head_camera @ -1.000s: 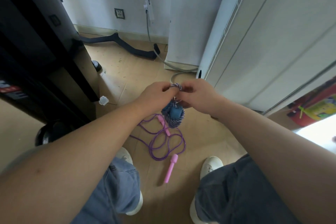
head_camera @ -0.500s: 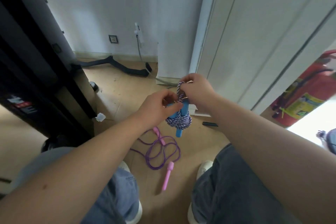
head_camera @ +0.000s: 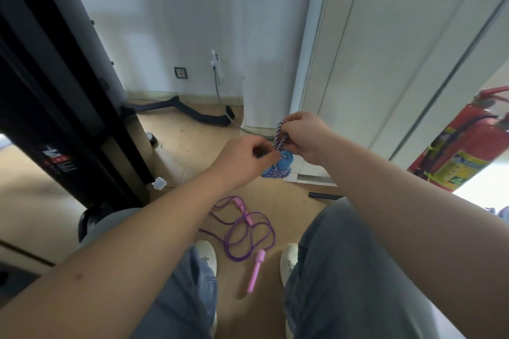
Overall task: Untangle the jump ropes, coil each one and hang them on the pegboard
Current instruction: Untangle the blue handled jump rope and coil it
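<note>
Right hand point(head_camera: 305, 137) pinches striped rope point(head_camera: 278, 137) loop, held upright. Left hand point(head_camera: 245, 157) pinches rope just below. Purple rope point(head_camera: 248, 231) lies on floor point(head_camera: 192, 151), under both hands.

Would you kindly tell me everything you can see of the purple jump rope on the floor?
The purple jump rope is a thin cord, plastic by its look, lying in loose overlapping loops on the wooden floor. One pink handle lies straight between the white shoes; a second handle shows at the far loops. Neither hand touches it: the left hand and right hand grip the striped rope higher up.
</note>
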Tool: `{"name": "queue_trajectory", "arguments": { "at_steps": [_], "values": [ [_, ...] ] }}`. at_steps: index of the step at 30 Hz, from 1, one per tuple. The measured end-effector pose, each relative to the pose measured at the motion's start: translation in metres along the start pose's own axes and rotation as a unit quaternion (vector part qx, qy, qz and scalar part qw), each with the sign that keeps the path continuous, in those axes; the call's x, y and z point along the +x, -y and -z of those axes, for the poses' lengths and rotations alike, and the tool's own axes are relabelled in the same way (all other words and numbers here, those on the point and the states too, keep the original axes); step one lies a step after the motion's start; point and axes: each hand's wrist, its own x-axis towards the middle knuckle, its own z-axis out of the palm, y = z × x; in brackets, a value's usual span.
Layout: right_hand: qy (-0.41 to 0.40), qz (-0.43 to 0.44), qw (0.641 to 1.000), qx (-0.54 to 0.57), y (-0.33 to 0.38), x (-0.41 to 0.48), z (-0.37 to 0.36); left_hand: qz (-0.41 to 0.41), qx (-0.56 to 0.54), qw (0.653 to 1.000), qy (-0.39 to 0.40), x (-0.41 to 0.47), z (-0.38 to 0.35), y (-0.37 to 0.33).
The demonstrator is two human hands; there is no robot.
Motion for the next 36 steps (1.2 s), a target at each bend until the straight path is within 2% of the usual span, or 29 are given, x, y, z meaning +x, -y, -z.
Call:
{"name": "queue_trajectory", "arguments": {
  "at_steps": [4,6,9,13,21,24,26,30,33,36],
  "values": [
    [0.073,0.040,0.991,-0.107,0.001,-0.003,-0.005,0.100,-0.078,0.992,-0.024,0.013,0.002,0.007],
    [0.089,0.061,0.983,-0.149,0.002,-0.006,-0.009,0.117,-0.099,0.988,0.002,0.020,0.005,0.008],
    [0.068,0.092,0.976,-0.186,0.003,0.006,-0.014,0.101,-0.086,0.991,0.027,0.032,0.010,0.015],
    [0.095,0.094,0.975,-0.179,0.002,0.035,-0.020,0.085,0.004,0.996,0.001,0.054,0.009,0.034],
    [0.211,0.062,0.968,-0.123,-0.022,0.149,-0.042,0.201,-0.141,0.969,-0.037,0.128,-0.020,0.117],
    [0.236,0.056,0.955,-0.170,-0.037,0.206,-0.062,0.234,-0.152,0.959,-0.055,0.166,-0.028,0.158],
    [0.233,0.063,0.947,-0.211,-0.044,0.239,-0.081,0.261,-0.160,0.951,-0.050,0.191,-0.027,0.182],
    [0.201,0.056,0.958,-0.197,-0.029,0.273,-0.111,0.287,-0.171,0.942,-0.041,0.226,-0.007,0.198],
    [0.193,0.052,0.961,-0.193,0.011,0.276,-0.119,0.290,-0.180,0.939,-0.052,0.244,0.026,0.183],
    [0.164,0.058,0.961,-0.215,0.064,0.274,-0.115,0.288,-0.169,0.943,-0.015,0.261,0.068,0.151]
  ]
}}
